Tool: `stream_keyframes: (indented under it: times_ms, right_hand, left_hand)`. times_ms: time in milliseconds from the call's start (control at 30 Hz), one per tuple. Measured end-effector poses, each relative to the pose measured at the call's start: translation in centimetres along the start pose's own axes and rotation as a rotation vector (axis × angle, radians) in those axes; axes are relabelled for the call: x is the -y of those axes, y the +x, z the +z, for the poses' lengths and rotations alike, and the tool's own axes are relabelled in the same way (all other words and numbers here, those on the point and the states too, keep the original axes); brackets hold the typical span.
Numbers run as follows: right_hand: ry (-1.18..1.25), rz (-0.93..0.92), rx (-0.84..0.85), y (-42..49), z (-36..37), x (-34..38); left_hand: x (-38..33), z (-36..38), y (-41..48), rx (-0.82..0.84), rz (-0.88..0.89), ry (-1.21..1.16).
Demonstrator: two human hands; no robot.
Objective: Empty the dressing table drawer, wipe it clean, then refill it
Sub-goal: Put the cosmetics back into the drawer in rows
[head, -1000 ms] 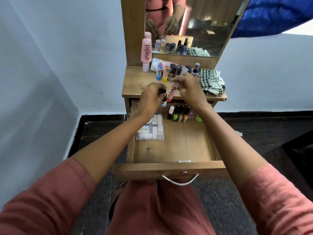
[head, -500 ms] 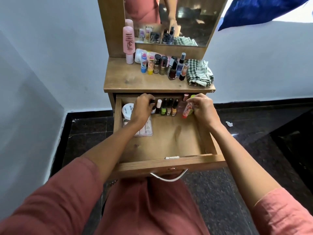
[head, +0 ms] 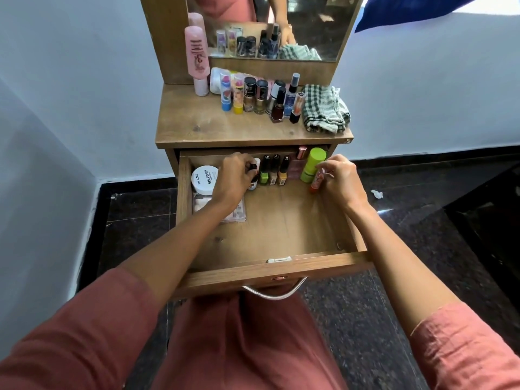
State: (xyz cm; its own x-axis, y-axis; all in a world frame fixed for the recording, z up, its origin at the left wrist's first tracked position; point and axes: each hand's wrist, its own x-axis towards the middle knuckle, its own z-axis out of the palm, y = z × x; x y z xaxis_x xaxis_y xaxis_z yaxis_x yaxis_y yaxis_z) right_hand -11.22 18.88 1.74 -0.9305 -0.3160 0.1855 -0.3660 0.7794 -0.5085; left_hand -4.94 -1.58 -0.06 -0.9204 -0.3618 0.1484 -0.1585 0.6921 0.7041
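The wooden drawer [head: 281, 267] stands pulled out below the dressing table top [head: 213, 128]. Along its back wall stands a row of nail polish bottles [head: 274, 171], with a green tube [head: 312, 166] to the right. My left hand [head: 232, 181] grips a small black-capped bottle [head: 253, 175] at the left end of the row. My right hand [head: 339, 181] pinches a red lip balm stick [head: 315, 182] beside the green tube. A white nail polish remover tub [head: 204, 178] and a clear packet [head: 236, 213] lie at the drawer's left, partly under my left wrist.
On the table top stand a pink bottle [head: 197, 52], several lip balms and polish bottles [head: 259, 95], and a folded green checked cloth [head: 325, 109]. A mirror [head: 309, 26] rises behind. Dark floor surrounds the table; white walls stand left and behind.
Both hands have come down from the table top into the drawer, each carrying a small item. They now hold them at the back row. The view tilted downward.
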Motion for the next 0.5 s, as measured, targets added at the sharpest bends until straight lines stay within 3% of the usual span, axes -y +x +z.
stream_keyframes:
  times_ms: [500]
  right_hand:
    - [-0.105, -0.024, -0.026, 0.57, 0.69, -0.36]
  left_hand:
    - [0.31, 1.06, -0.26, 0.018, -0.039, -0.035]
